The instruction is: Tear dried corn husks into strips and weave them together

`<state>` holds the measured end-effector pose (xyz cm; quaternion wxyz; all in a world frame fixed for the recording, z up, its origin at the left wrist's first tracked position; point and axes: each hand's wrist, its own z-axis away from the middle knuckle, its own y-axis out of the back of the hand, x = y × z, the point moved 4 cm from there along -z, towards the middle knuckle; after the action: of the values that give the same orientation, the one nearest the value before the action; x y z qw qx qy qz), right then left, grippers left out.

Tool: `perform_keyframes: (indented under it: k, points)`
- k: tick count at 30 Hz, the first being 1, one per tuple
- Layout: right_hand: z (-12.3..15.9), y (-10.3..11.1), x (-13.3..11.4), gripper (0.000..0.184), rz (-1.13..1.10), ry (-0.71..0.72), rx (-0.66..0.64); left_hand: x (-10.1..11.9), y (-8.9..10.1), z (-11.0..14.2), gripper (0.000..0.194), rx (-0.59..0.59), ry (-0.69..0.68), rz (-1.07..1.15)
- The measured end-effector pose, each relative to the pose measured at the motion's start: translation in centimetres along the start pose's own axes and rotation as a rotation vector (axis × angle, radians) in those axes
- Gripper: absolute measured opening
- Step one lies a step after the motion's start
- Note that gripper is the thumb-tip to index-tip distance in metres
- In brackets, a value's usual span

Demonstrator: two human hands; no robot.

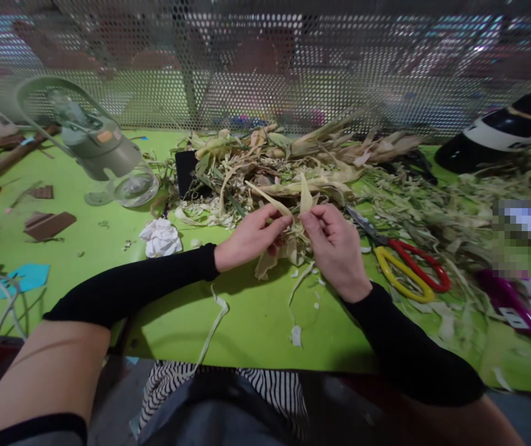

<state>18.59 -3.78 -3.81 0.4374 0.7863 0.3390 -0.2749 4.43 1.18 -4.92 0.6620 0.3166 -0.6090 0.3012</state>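
Over the green table, my left hand pinches a pale strip of corn husk between thumb and fingers. Close beside it, my right hand grips another pale husk piece that points upward. Whether the two pieces are joined is hidden by the fingers. Below the hands hangs or lies a wider husk scrap; I cannot tell which. Just beyond them spreads a heap of dried corn husks. Scissors with one red and one yellow handle lie right of my right hand, blades toward the heap.
A crumpled white paper and a tilted-looking clear bottle with a grey-green lid stand left. At right are a black-and-white bottle, shredded husk and a purple object. A perforated metal screen rises behind the green table.
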Motion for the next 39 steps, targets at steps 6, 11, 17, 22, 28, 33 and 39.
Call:
perform_keyframes:
  k: [6, 11, 17, 22, 28, 33, 39]
  points:
    - [0.9, -0.5, -0.5, 0.032, -0.012, -0.002, 0.036, -0.1, 0.2, 0.3, 0.014, 0.1, -0.3, -0.098]
    - [1.2, -0.6, -0.4, 0.032, -0.1, -0.024, 0.046, 0.6, 0.1, 0.5, 0.019, 0.04, -0.264, -0.016]
    - [0.2, 0.4, 0.0, 0.037, -0.071, 0.01, 0.133, 0.3, -0.4, 0.4, 0.014, -0.241, 0.132, 0.223]
    - [0.0, 0.7, 0.3, 0.039, -0.017, -0.015, 0.139, -0.1, -0.1, 0.0, 0.007, -0.262, 0.101, 0.307]
    - [0.3, 0.2, 1.0, 0.041, -0.098, -0.074, 0.053, -0.2, -0.1, 0.2, 0.006, -0.195, 0.063, 0.354]
    - [0.3, 0.6, 0.3, 0.036, -0.001, -0.007, 0.101, 0.5, -0.2, 0.3, 0.008, -0.215, 0.056, 0.292]
    - [0.3, 0.5, -0.3, 0.036, -0.023, 0.053, 0.071, 0.3, 0.0, 0.2, 0.01, -0.187, 0.112, 0.239]
